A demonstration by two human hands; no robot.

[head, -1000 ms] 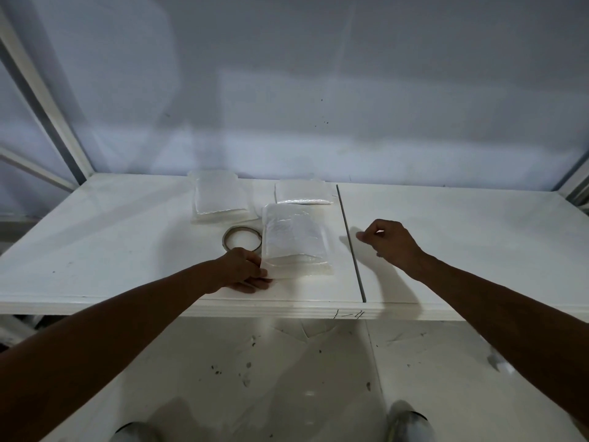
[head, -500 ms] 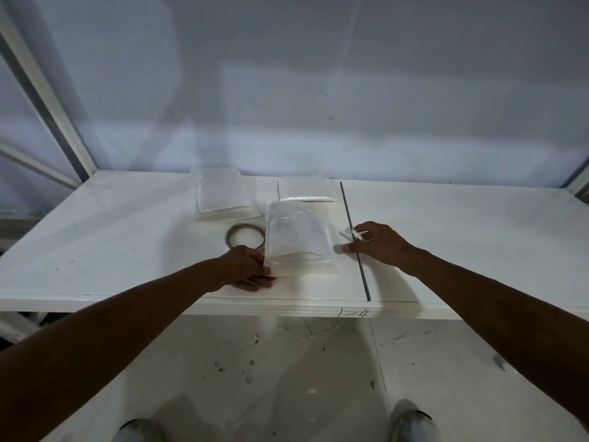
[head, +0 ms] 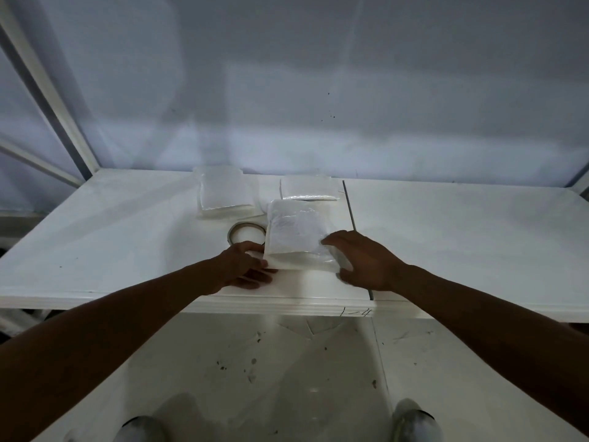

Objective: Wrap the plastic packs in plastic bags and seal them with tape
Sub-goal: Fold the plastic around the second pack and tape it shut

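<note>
On the pack, both hands now.

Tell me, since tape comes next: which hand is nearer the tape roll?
Left. The left hand sits just in front of the tape roll, nearly touching it. The right hand is across the nearest pack from it.

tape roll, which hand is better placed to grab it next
Left. The left hand sits just below the tape roll; the right hand lies on the far side of the front pack.
</note>
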